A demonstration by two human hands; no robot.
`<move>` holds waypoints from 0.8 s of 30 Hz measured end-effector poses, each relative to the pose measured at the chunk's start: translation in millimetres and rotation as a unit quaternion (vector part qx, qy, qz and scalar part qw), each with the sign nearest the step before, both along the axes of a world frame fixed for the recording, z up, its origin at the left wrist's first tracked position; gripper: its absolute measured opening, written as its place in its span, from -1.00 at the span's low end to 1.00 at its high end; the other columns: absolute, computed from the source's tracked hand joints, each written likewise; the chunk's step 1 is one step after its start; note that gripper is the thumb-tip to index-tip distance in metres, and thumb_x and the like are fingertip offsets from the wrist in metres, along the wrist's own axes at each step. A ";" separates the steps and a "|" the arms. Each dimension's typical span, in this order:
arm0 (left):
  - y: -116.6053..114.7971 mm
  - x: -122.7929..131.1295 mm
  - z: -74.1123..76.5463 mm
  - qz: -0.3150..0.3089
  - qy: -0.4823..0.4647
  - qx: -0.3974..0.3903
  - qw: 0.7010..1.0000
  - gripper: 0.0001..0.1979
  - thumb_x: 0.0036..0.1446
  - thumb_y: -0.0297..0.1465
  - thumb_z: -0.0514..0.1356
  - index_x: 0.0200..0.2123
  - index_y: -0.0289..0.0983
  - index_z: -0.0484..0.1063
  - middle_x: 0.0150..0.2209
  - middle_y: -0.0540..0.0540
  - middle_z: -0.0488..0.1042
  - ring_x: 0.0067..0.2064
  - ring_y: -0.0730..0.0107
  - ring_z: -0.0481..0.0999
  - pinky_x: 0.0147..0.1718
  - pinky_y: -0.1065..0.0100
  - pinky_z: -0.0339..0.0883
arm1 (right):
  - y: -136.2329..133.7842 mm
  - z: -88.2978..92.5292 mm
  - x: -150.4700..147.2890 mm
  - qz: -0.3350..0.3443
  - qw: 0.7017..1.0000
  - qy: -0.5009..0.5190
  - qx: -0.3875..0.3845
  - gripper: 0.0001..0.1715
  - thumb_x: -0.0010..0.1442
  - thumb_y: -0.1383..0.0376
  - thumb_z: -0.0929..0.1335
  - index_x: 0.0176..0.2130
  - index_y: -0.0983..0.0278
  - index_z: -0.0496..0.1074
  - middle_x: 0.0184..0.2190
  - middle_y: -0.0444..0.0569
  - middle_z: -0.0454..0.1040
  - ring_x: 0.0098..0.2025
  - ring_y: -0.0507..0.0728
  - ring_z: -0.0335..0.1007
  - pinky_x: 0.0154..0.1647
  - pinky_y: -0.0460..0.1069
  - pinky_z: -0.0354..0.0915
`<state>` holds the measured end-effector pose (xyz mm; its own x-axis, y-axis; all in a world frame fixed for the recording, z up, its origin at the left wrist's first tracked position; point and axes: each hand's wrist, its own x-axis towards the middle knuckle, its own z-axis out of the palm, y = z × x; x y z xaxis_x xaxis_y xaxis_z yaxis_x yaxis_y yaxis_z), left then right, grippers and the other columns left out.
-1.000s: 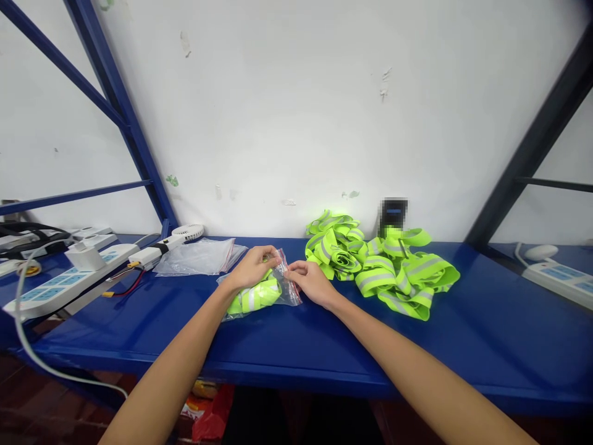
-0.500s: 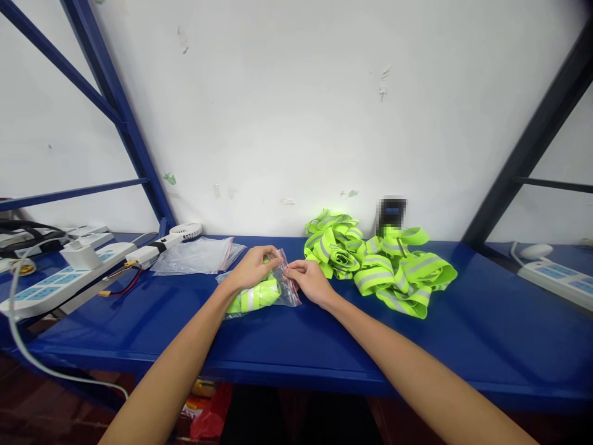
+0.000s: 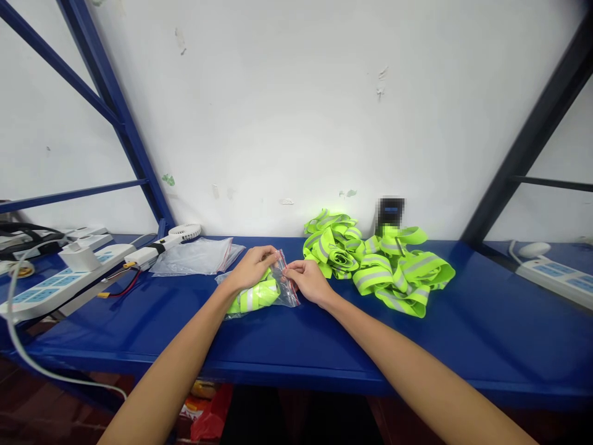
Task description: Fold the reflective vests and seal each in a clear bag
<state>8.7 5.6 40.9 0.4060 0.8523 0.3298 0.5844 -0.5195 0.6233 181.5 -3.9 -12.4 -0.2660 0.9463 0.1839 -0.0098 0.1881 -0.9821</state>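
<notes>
A clear zip bag (image 3: 288, 295) lies on the blue table, its red-edged mouth toward the right. Inside it is a folded neon-yellow reflective strap (image 3: 256, 298) with silver stripes. My left hand (image 3: 252, 267) rests over the bag, fingers closed on its upper edge near the mouth. With thumb and forefinger, my right hand (image 3: 307, 279) pinches the bag's red zip edge. Right of my hands are two loose heaps of the same strap material, a nearer heap (image 3: 403, 275) and one by the wall (image 3: 332, 242).
Flat clear bags (image 3: 194, 256) are stacked left of my hands. Beyond them lie a small white fan (image 3: 185, 232), a power strip (image 3: 60, 287) and cables. Another power strip (image 3: 558, 278) is at the right. A blurred dark object (image 3: 390, 212) leans at the wall. Blue frame posts (image 3: 123, 123) rise at the left.
Both hands keep nearly the same place and grip on the bag. The whole view has shifted very slightly.
</notes>
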 end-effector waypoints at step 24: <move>-1.2 0.5 -1.7 -0.013 0.009 0.012 1.000 -0.71 0.19 -0.21 0.03 -0.34 -0.29 0.42 -0.37 -0.05 0.48 -0.38 0.38 0.36 -0.41 0.39 0.19 | -3.9 5.0 -0.5 0.000 0.999 -0.037 0.017 -0.85 0.08 0.26 0.36 -0.39 0.32 0.41 -0.48 -0.04 0.54 -0.54 0.02 0.36 -0.50 -0.10 0.25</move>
<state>9.2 4.4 39.2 0.4345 0.8333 0.3417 0.5811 -0.5493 0.6005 181.0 -7.8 -7.4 -0.2801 0.9397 0.1965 0.0621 0.2220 -0.9731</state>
